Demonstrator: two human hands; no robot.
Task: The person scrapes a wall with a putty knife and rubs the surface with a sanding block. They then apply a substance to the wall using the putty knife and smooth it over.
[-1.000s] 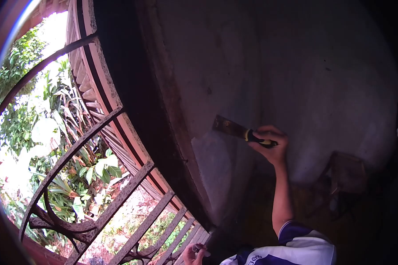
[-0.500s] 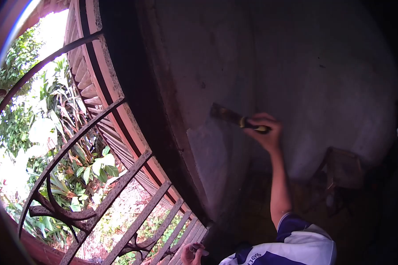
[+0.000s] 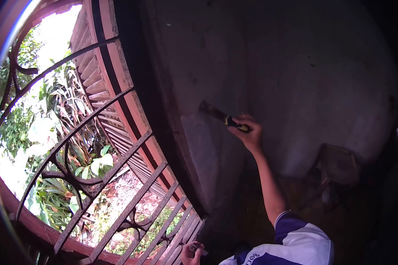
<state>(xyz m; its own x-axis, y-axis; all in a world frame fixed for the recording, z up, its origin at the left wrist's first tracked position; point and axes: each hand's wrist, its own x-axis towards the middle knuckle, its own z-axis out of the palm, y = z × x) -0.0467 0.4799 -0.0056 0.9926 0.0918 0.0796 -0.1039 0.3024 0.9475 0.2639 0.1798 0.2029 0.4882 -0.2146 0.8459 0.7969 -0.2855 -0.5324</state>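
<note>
My right hand [image 3: 248, 131] is wrapped around the black and yellow handle of a scraper [image 3: 215, 111], arm stretched up toward the wall. The scraper's wide flat blade points up and left, at the grey wall [image 3: 278, 84]; whether it touches the surface I cannot make out in the dim light. Just below and left of the blade is a paler patch [image 3: 201, 143] with a distinct upper edge. Low in the view, my left hand [image 3: 191, 253] is closed with curled fingers beside the window bars. What it holds, if anything, is too small to name.
A window with a curved metal grille [image 3: 93, 194] fills the left side, bright plants [image 3: 99, 163] beyond it. A slatted shutter [image 3: 95, 84] stands outside. In the dark lower right is a chair-like piece of furniture [image 3: 338, 165].
My view has shifted, moving the window rightward in the picture. My right hand and the scraper are farther left, and the blade is slightly nearer the pale patch's upper edge. My left hand stays low.
</note>
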